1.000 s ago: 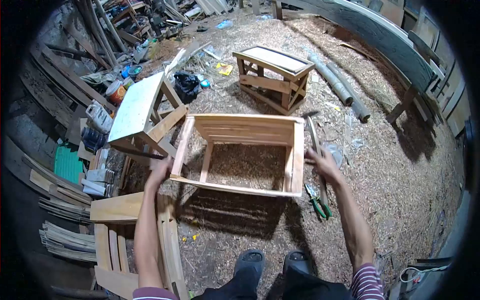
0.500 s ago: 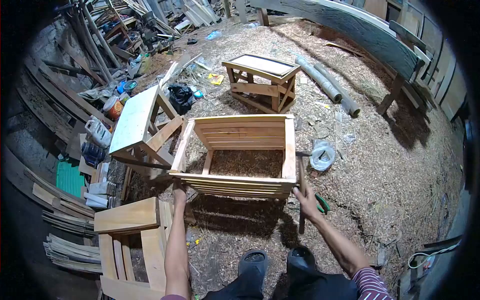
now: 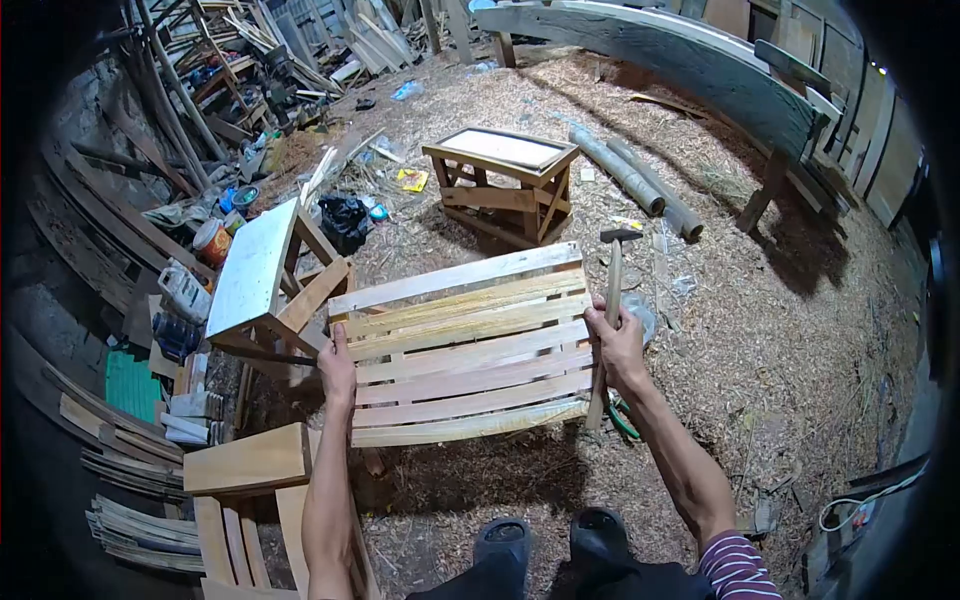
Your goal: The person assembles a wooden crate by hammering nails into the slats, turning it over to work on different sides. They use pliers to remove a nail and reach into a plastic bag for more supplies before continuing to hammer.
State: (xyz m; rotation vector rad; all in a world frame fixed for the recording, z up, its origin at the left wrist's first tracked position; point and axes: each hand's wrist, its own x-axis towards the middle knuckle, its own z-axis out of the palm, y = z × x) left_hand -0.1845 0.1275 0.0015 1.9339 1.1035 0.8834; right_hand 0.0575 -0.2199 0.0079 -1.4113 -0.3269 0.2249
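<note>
A slatted wooden crate [image 3: 465,304] is held up in front of me, its slatted side turned towards me. My left hand [image 3: 338,370] grips its left edge, thumb up along the slats. At the right edge, my right hand [image 3: 622,345] is closed round the wooden handle of a hammer [image 3: 614,272] and presses against the crate. The hammer stands nearly upright, head at the top. Behind the right hand sits a clear plastic bag [image 3: 641,312], partly hidden. A green-handled tool [image 3: 622,420] lies on the ground below that hand.
A white-topped wooden stand [image 3: 252,268] is close on the left, with a wooden frame [image 3: 245,460] below it. Further off are a small table [image 3: 500,150] and two pipes [image 3: 625,175]. A long bench [image 3: 680,60] crosses the back. Wood shavings [image 3: 760,400] cover the floor.
The crate has tipped so its slatted side now faces me, hiding its open inside. Both hands have risen with it. The hammer has swung up with its head higher.
</note>
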